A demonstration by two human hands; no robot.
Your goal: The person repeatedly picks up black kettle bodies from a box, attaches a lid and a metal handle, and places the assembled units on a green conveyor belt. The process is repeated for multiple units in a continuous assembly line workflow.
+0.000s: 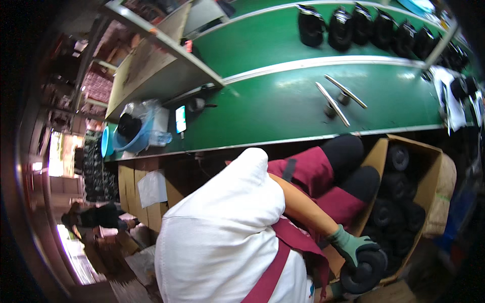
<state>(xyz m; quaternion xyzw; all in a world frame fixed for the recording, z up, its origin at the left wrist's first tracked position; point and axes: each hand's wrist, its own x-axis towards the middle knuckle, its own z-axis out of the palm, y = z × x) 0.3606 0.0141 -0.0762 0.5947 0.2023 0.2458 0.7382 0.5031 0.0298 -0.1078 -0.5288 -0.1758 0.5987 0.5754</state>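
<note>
beneath the gripping left hand (350,245) sits a round black part (364,272)

Left hand (352,244) curled, right hand (336,289) apparently lower

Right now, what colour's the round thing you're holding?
Black; the round thing shows best in the head view.

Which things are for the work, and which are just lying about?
Seem part of the work:
black disc, gripped by the left hand
box holding more round black things

Seem just lying about:
phone, on the bench
metal rods, there too
white sheet
</note>
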